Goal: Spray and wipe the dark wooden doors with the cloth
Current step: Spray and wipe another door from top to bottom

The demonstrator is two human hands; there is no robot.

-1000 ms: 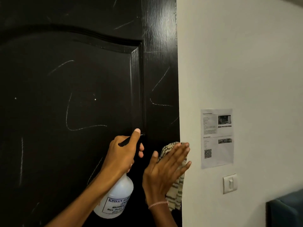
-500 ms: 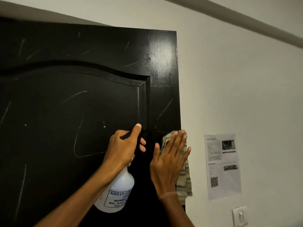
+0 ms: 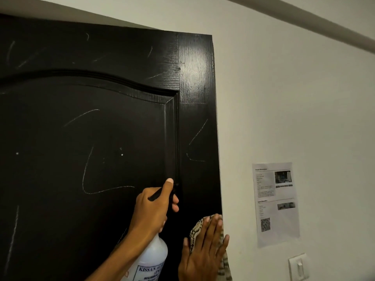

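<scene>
While the left hand (image 3: pixel 152 209) still grips the spray bottle (image 3: pixel 151 258) before the door (image 3: pixel 101 128), right hand (image 3: pixel 203 254) flat, pressing the cloth (image 3: pixel 195 232) lower on the door's right edge

The dark wooden door (image 3: pixel 101 128) bears pale streaks; the patterned cloth (image 3: pixel 195 233) lies against its right edge, the white spray bottle (image 3: pixel 150 258) just beside it.

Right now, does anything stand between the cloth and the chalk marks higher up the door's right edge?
Nothing visible does. The right hand presses the cloth flat near the right edge of the door; the strip above is bare up to the chalk marks. The left hand with the spray bottle sits left of that path.
</scene>
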